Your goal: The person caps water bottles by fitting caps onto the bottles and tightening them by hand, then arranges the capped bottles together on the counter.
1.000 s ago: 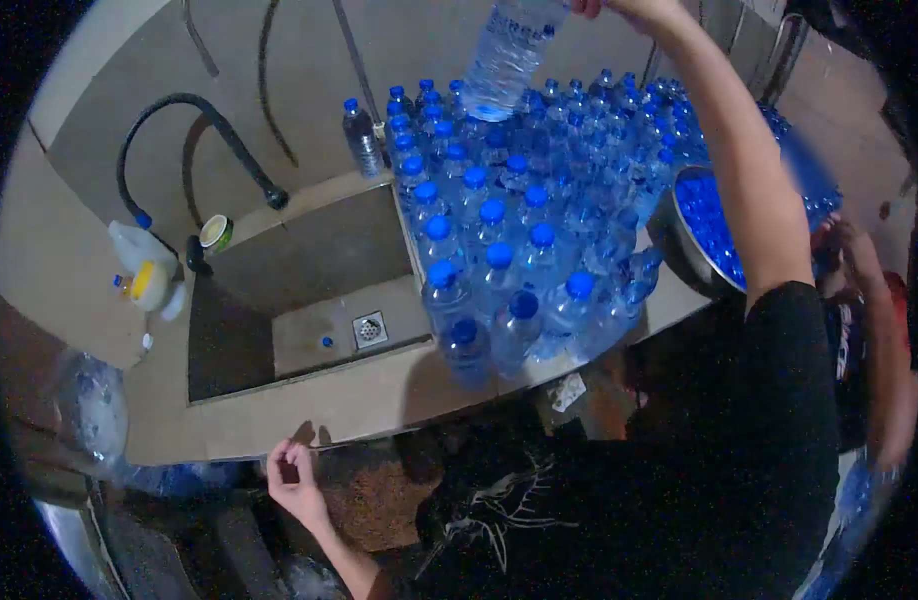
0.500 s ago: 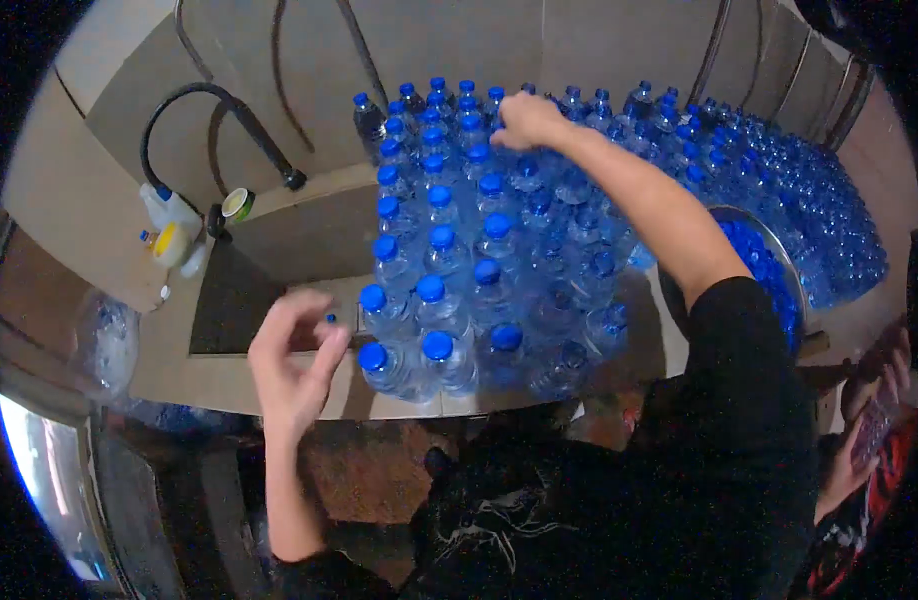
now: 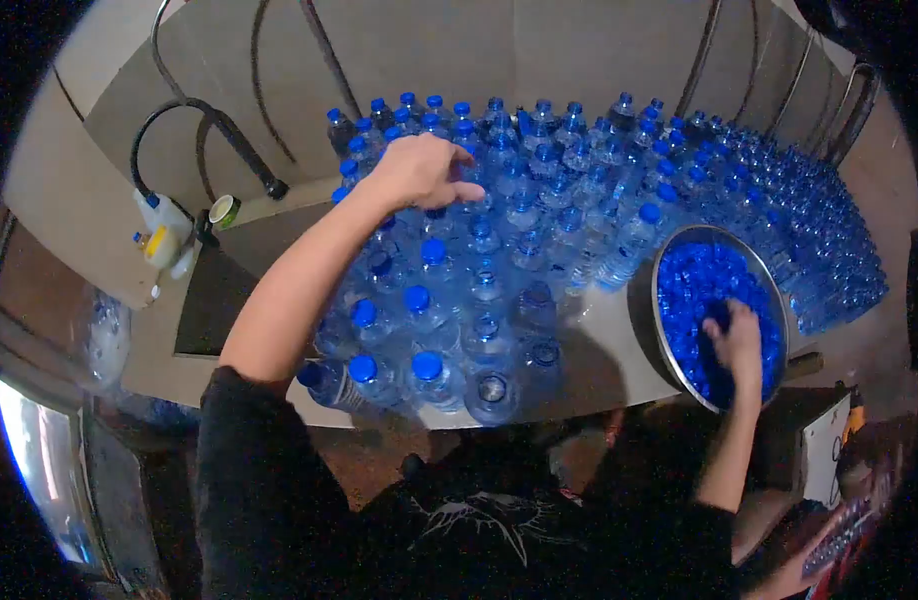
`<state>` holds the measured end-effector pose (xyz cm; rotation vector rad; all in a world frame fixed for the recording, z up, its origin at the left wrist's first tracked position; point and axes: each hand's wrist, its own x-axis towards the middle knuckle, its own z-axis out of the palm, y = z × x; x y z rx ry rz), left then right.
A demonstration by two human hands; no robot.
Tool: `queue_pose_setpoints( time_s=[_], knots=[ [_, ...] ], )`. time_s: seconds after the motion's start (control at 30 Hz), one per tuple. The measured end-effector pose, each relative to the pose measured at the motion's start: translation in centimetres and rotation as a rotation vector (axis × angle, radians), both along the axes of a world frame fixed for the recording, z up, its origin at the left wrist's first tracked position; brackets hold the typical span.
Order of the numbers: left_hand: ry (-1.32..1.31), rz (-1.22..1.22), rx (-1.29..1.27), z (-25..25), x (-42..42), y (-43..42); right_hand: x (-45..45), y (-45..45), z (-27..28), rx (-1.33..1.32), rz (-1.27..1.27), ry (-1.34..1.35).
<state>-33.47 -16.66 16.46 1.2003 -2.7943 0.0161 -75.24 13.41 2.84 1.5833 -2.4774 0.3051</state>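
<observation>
My left hand reaches over the back part of a crowd of clear plastic bottles. Its thumb and fingers are apart, close to bottle tops; whether they touch one is unclear. Deep in a round metal bowl, my right hand has its fingers spread over a heap of blue bottle caps. Blue caps sit on the left-hand rows of bottles, such as the capped bottle near the front. Several bottles between those rows and the bowl have bare necks.
Left of the bottles lies a sink with a black hose faucet. A small green-and-white tub and a yellow-and-white container stand on its left side. Tightly packed bottles fill the right back. Another person's arm shows at lower right.
My left hand has gone from beside the front bottles up and right over the back rows. My right hand has left the back bottles and come down into the bowl. The camera view has shifted.
</observation>
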Motion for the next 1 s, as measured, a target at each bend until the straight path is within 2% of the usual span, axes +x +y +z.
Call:
queue_pose_setpoints(
  time_s=[0.1,0.13,0.2,0.3,0.4,0.5,0.63,0.67,0.7,0.73,0.83,0.87,0.93,0.97,1.0],
  knots=[
    [-0.137,-0.052,0.022,-0.4,-2.1,0.5,2.3,1.8,-0.8,-0.009,-0.009,-0.107],
    [-0.187,-0.028,-0.073,-0.7,-2.5,0.1,2.1,1.7,-0.7,0.046,-0.026,-0.110],
    [-0.163,-0.047,-0.078,-1.7,-2.7,-1.5,1.4,0.9,-0.3,0.160,-0.047,-0.114],
    [-0.175,-0.032,-0.104,-1.4,-2.8,-1.4,0.2,0.2,-2.3,-0.115,0.139,0.163],
    [-0.168,-0.006,-0.122,-0.6,-3.1,-1.7,-0.1,-0.9,-2.2,-0.073,0.078,-0.052],
    [-0.074,0.091,-0.197,4.4,-1.9,-1.0,2.2,-0.8,0.5,-0.023,0.086,-0.036],
    [0.299,-0.115,-0.133,11.4,5.6,-0.9,3.5,-1.4,2.5,-0.112,-0.018,-0.268],
    [0.403,-0.010,-0.092,13.3,7.1,1.4,-0.3,-1.2,-0.6,-0.276,0.150,-0.145],
    [0.507,0.100,-0.053,14.9,8.7,4.2,-2.0,-1.2,-0.7,-0.119,0.101,-0.190],
    [0.552,0.140,-0.084,16.0,10.4,6.2,-3.6,-1.3,-0.6,-0.127,0.130,-0.311],
    [0.682,0.245,-0.183,17.8,15.3,10.3,-2.8,-2.1,2.0,-0.250,0.173,-0.838],
    [0.683,0.201,-0.205,17.5,17.5,10.5,-0.8,-2.6,3.6,-0.337,0.190,-0.959],
    [0.684,0.114,-0.248,17.0,22.0,10.8,4.6,-3.9,8.0,-0.343,0.230,-0.850],
    [0.639,0.147,-0.232,16.7,23.6,12.0,8.2,-4.7,10.3,-0.350,0.248,-0.795],
    [0.660,0.246,-0.089,16.1,25.1,13.7,11.9,-5.5,12.1,-0.382,0.286,-0.770]
  ],
)
